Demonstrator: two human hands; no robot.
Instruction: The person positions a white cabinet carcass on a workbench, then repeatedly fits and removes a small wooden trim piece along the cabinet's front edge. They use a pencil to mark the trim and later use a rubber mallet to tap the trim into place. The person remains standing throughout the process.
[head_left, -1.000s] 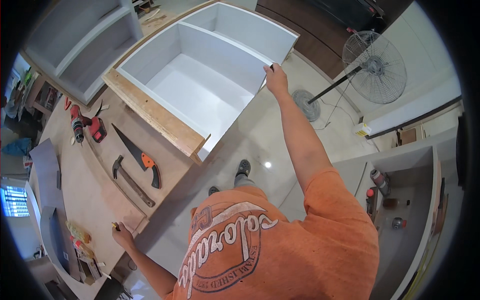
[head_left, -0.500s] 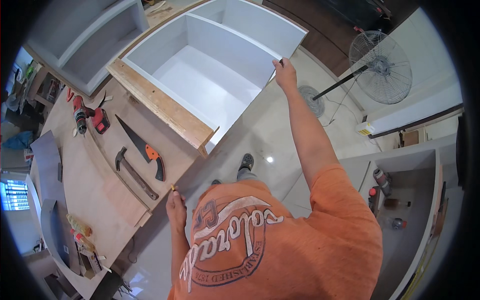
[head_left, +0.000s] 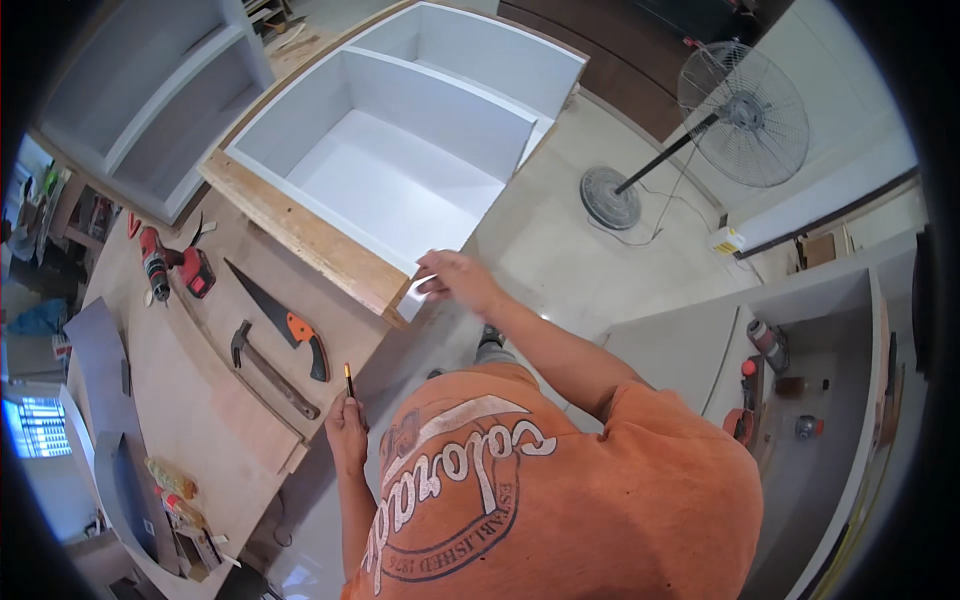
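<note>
The room has a pale, shiny floor (head_left: 540, 215), and on the wooden worktable (head_left: 165, 415) lie a hand saw (head_left: 300, 328) and a hammer (head_left: 270, 377). Beyond these tools, the white cabinet (head_left: 430, 100) lies with its open side up, its near corner by the table edge. The right hand (head_left: 462, 280) is at this corner, with fingers partly bent; it is blurred, so I cannot tell whether it touches or grasps anything. The left hand (head_left: 347, 430) grips a pencil-like tool (head_left: 349, 377), tip upward, near the table edge. In my judgement, the right fingers should feel the rim lightly, because the raw wooden board (head_left: 310, 240) may have splinters, and the tool's tip should point away from the white faces, which could be marked easily.
</note>
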